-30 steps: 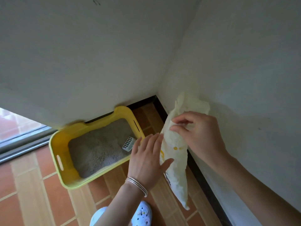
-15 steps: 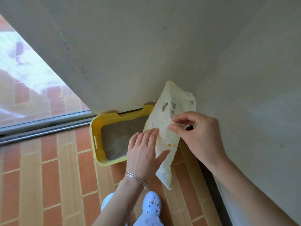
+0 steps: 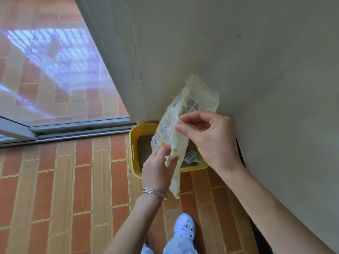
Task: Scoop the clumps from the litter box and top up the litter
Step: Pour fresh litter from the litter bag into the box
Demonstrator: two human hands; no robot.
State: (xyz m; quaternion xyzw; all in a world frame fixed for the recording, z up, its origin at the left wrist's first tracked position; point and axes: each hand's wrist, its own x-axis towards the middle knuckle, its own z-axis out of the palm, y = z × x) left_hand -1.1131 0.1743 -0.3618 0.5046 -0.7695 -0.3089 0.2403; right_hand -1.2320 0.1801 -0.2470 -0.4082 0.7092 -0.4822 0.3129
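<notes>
Head view: left hand [image 3: 157, 167] grip has changed from flat fingers laid on the litter bag [image 3: 176, 129] to a pinch on its lower fold. Right hand [image 3: 207, 142] grip pinches the bag's edge higher up, as before. Bag hangs limp between them, now directly over the yellow litter box [image 3: 132, 149] on the tiled floor by the wall. White scoop [image 3: 190, 155] lies in the grey litter [image 3: 145, 147] at the box's right end. Judgement: the bag is being opened for topping up; nothing pours yet.

Pale plaster walls [image 3: 238, 52] fill upper right. Orange brick-pattern floor tiles [image 3: 64, 189] lower left. Sliding glass door [image 3: 45, 70] upper left, metal track [image 3: 73, 131] beneath, daylight reflecting.
</notes>
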